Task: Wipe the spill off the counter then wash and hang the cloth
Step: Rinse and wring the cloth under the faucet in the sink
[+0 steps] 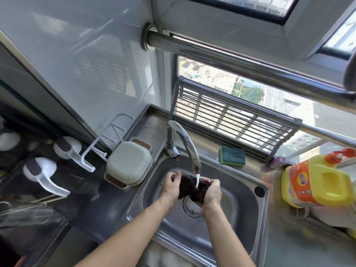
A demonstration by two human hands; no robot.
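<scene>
Your left hand [172, 186] and your right hand [211, 191] are both over the steel sink [248, 201], a little below the centre of the view, and between them they hold the dark cloth [187, 186] bunched up: the left hand's fingers curl round its end at 9 o'clock, the right hand's fingers close round its end at 3 o'clock. The cloth hangs above the drain [190, 210], which sits just at 6 o'clock of it. At 12 o'clock of the cloth the curved chrome tap [185, 143] ends right over it, and a thin white stream of water [197, 181] runs from the spout onto the cloth near your right hand. At 9 o'clock of the sink, on the dark counter [90, 193], stands a pale lidded box [128, 163] in a tray, and further toward 9 o'clock a white wire rack [104, 145] juts from the wall beside two white suction holders [43, 174]. At 1 o'clock of the sink a green sponge [232, 156] lies on the steel ledge, just in front of a slatted metal drying rack [231, 116] leaning against the window. At 3 o'clock a large yellow detergent bottle [317, 182] with an orange label stands beside the sink. A thick steel rail [240, 58] crosses the top of the view.
</scene>
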